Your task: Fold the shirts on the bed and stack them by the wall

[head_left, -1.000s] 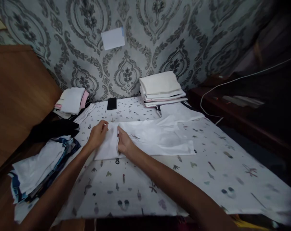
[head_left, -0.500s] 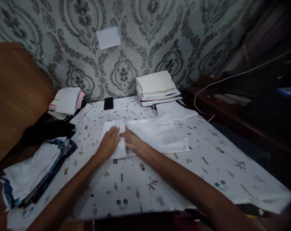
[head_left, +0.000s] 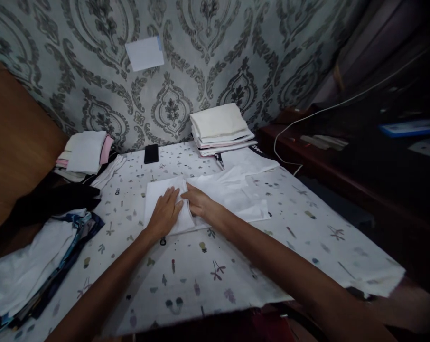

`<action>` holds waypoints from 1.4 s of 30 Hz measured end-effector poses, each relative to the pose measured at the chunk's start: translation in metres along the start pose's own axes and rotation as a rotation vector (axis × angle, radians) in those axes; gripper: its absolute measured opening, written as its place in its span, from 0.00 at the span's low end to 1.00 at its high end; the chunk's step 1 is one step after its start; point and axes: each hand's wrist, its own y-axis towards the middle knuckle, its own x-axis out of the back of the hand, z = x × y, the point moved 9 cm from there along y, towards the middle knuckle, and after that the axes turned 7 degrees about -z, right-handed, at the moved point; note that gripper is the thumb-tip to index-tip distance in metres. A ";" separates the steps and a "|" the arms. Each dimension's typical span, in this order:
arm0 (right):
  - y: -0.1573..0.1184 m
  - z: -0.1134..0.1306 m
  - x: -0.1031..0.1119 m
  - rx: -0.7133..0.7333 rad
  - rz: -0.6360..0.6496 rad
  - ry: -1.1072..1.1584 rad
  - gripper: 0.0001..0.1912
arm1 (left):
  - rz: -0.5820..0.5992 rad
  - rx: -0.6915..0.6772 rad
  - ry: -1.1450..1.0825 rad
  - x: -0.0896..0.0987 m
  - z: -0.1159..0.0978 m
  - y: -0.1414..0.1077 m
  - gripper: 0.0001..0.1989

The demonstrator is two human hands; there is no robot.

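Vs 1.0 s ago: left hand [head_left: 164, 213] was raised over the left end of the white garment [head_left: 232, 194], fingers curled; now it's down flat on the folded section, fingers spread a bit, gripping nothing. Right hand [head_left: 199, 202] still has the upright fold edge pinched between thumb and fingers, and the two hands are now almost touching. Garment's left end sits further right relative to the black phone [head_left: 151, 154]. Camera has shifted; the blue-edged item [head_left: 412, 128] at far right is now in view.

Garment: lies mid-table on the patterned cover [head_left: 208, 285], near side of the phone. Left part is doubled into a fairly smooth, squarish panel, layered edges showing at the right hand. Right part is flat, single run, creased and rumpled. White fabric with a black lettered band [head_left: 258, 152] lies at its far right; can't tell if it's the same piece.

Around it: folded stack [head_left: 220, 123] far side by the wall, smaller stack [head_left: 87, 154] far left, loose clothes pile [head_left: 33, 261] near left.
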 end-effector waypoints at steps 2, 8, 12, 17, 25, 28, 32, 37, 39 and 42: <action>0.000 -0.001 0.009 -0.011 -0.043 -0.051 0.20 | -0.001 0.005 0.019 -0.003 0.000 0.001 0.30; -0.011 0.039 0.046 0.250 -0.289 -0.537 0.28 | 0.000 -0.036 0.096 -0.012 -0.007 -0.003 0.30; -0.017 0.063 0.009 0.613 -0.209 -1.087 0.26 | -0.063 -0.079 -0.013 -0.001 -0.006 -0.001 0.24; -0.005 0.021 -0.034 0.544 -0.037 -1.564 0.29 | -0.301 0.036 -0.073 0.058 0.057 0.043 0.17; 0.000 -0.005 -0.023 0.476 -0.112 -1.904 0.30 | -0.003 0.080 -0.196 0.057 0.121 0.099 0.08; 0.000 -0.005 -0.025 0.497 -0.112 -1.926 0.30 | 0.040 0.036 -0.260 0.050 0.119 0.102 0.07; 0.000 -0.005 -0.026 0.514 -0.111 -1.933 0.29 | 0.092 -0.006 -0.338 0.044 0.117 0.104 0.09; 0.000 -0.005 -0.026 0.527 -0.107 -1.961 0.29 | 0.129 -0.098 -0.217 0.045 0.111 0.103 0.12; 0.000 -0.005 -0.026 0.533 -0.112 -1.968 0.29 | 0.121 -0.136 -0.077 0.046 0.108 0.103 0.12; 0.000 -0.006 -0.026 0.544 -0.113 -1.963 0.29 | 0.084 -0.145 0.088 0.050 0.104 0.102 0.14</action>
